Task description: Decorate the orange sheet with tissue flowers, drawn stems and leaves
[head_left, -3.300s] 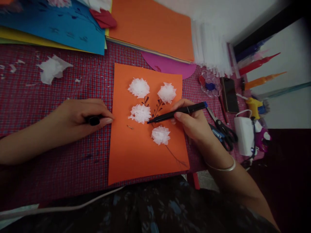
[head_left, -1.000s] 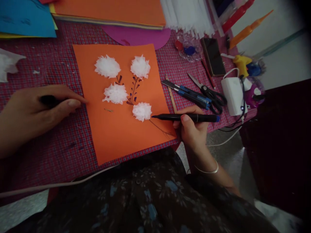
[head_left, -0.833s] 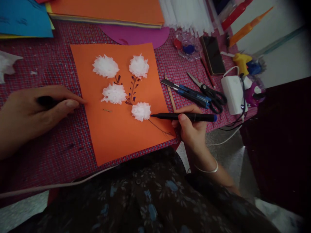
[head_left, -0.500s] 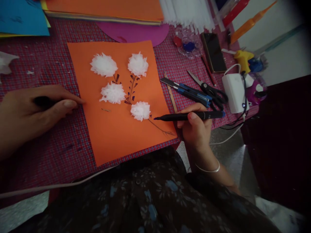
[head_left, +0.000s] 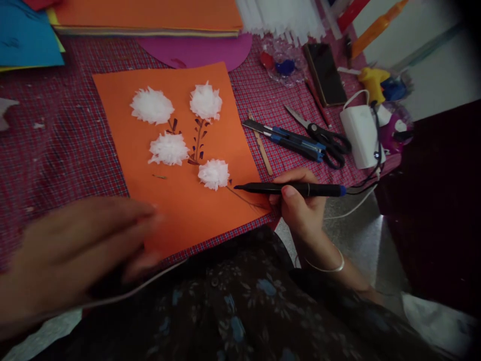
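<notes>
An orange sheet of paper [head_left: 180, 220] lies on the checked tablecloth, bearing several fluffy white paper flowers [head_left: 170, 149]. Dark drawn stems and small leaf marks run between some flowers. My right hand [head_left: 298, 200] grips a black marker [head_left: 319, 190] with a blue end, its tip pointing left over the sheet beside the lowest flower and a thin drawn stem. Whether the tip touches the paper I cannot tell. My left hand [head_left: 86, 240] is smeared by motion over the sheet's lower left edge, and what it holds, if anything, does not show.
Right of the sheet lie a wooden stick [head_left: 263, 153], a box cutter [head_left: 296, 143], black-handled scissors [head_left: 323, 135], a phone [head_left: 325, 74] and a white adapter box [head_left: 361, 136] with cables. Stacked coloured paper [head_left: 150, 15] and white strips [head_left: 280, 17] sit at the back.
My left hand has moved down and right from beside the sheet to its lower left edge. The black cap-like thing seen in it is no longer visible. The marker remains in my right hand.
</notes>
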`<state>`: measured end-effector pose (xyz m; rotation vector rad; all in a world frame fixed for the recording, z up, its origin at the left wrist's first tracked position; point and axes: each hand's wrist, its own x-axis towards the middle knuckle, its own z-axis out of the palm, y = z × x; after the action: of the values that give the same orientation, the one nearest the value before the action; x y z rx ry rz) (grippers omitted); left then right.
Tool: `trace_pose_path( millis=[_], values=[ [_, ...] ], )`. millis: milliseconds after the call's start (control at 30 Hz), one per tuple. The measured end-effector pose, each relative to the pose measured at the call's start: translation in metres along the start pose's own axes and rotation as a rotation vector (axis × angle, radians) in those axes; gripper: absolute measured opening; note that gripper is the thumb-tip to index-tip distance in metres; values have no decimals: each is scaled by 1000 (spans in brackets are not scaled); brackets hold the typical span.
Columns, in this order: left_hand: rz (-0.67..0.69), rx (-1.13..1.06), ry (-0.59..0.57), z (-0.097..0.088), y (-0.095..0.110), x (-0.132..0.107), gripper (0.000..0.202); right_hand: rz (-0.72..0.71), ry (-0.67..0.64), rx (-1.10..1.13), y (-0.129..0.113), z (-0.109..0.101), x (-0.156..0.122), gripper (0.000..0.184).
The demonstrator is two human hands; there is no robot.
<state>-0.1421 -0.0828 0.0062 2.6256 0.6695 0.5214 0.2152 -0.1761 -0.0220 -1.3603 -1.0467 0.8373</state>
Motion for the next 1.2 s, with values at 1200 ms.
trace_pose_path(
  millis=[1200],
  values=[
    [509, 65, -175, 91, 39, 69, 28, -5, 341, -248, 16, -64, 233, 47]
  ],
)
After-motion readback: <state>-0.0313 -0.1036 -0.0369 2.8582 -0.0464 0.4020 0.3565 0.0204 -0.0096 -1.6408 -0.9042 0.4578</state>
